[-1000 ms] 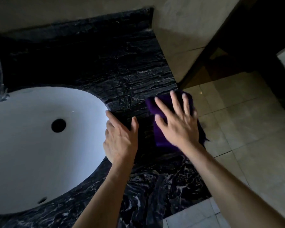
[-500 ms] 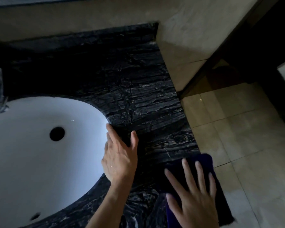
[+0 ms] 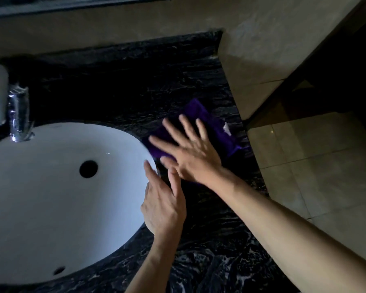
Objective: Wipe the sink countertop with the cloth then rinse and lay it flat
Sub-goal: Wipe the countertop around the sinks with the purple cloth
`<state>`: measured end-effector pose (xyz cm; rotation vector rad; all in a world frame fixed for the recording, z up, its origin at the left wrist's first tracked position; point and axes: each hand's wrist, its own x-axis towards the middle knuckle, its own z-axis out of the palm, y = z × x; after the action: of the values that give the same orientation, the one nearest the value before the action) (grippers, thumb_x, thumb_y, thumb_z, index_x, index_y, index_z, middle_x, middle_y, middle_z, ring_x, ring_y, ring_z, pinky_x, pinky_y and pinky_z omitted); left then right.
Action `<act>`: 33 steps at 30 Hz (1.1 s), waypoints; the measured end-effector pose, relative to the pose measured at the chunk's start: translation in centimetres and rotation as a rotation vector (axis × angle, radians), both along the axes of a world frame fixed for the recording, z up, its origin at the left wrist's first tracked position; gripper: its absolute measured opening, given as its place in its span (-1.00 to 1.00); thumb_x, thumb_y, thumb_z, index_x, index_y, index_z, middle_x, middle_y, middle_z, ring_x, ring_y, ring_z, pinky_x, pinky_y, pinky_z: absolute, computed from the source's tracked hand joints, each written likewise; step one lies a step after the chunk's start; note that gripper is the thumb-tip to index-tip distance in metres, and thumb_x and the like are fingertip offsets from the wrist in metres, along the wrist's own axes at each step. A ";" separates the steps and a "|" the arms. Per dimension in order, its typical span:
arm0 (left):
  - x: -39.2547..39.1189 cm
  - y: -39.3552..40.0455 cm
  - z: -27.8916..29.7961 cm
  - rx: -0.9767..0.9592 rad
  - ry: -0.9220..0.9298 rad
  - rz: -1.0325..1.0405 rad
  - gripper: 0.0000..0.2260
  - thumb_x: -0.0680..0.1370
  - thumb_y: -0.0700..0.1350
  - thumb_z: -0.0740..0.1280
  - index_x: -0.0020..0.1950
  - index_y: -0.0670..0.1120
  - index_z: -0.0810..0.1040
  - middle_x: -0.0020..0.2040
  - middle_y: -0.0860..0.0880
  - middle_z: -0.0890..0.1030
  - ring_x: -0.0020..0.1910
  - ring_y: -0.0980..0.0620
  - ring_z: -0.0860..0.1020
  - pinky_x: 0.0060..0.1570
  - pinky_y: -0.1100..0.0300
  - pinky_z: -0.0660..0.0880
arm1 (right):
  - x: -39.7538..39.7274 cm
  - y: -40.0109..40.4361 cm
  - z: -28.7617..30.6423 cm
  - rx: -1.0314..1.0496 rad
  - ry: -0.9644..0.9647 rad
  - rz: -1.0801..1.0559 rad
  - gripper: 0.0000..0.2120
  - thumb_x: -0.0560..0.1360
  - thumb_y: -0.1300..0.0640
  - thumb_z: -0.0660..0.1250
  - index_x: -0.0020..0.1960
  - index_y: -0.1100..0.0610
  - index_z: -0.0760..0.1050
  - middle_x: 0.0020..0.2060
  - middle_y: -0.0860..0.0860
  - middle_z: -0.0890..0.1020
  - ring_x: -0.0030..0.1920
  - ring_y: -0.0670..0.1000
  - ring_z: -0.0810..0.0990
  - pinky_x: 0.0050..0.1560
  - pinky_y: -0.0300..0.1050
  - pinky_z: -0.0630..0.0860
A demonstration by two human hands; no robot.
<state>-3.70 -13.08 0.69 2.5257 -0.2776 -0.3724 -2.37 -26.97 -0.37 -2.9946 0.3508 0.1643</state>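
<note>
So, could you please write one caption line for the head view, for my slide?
Right hand presses a purple cloth flat on the black marble countertop; left hand rests at the white sink rim.

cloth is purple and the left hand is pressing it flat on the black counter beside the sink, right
Not quite: the right hand, fingers spread, presses the purple cloth on the black counter. The left hand rests at the rim of the sink. The head view shows it.

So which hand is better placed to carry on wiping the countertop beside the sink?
The right hand: its spread, straight fingers already press flat on the purple cloth on the black countertop. The left hand rests at the sink rim, off the cloth.
</note>
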 end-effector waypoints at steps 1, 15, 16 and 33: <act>0.0 0.1 0.1 -0.021 0.016 0.037 -0.35 0.56 0.37 -0.17 0.59 0.11 -0.10 0.16 -0.17 0.67 0.06 -0.26 0.62 -0.02 -0.06 0.43 | -1.0 1.0 0.1 0.008 0.009 0.089 -0.43 0.58 -0.28 0.04 0.58 -0.32 0.11 0.67 -0.01 0.04 0.64 0.29 -0.04 0.56 0.40 -0.09; 0.6 0.0 -0.3 0.068 0.073 0.005 -0.50 0.61 0.30 0.00 0.46 0.06 0.19 0.19 -0.03 0.60 0.11 -0.10 0.59 -0.10 0.02 0.44 | 3.9 -1.3 -0.5 -0.002 -0.061 -0.128 -0.44 0.56 -0.32 0.05 0.56 -0.39 0.10 0.65 -0.04 0.15 0.63 0.22 0.11 0.55 0.35 0.03; 0.7 0.1 -0.2 0.086 0.082 -0.026 -0.55 0.61 0.28 0.03 0.39 0.05 0.23 0.15 -0.02 0.59 0.09 -0.10 0.59 -0.15 0.04 0.39 | 5.6 -1.8 -0.5 -0.014 -0.059 -0.158 -0.44 0.56 -0.32 0.03 0.56 -0.39 0.11 0.65 -0.03 0.16 0.62 0.22 0.11 0.55 0.35 0.03; 4.1 2.6 -2.2 0.071 0.281 -0.308 0.02 0.34 0.65 -0.11 0.50 -0.10 0.16 0.38 -0.06 0.36 0.40 -0.12 0.35 0.22 -0.08 0.49 | 8.2 -2.6 -0.7 -0.040 -0.064 -0.158 -0.41 0.55 -0.36 0.05 0.56 -0.38 0.08 0.65 -0.01 0.13 0.63 0.24 0.09 0.52 0.39 0.05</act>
<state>0.35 -10.43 -1.47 2.4593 -0.5519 -0.8621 5.87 -29.59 -1.02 -2.9865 0.5867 0.0465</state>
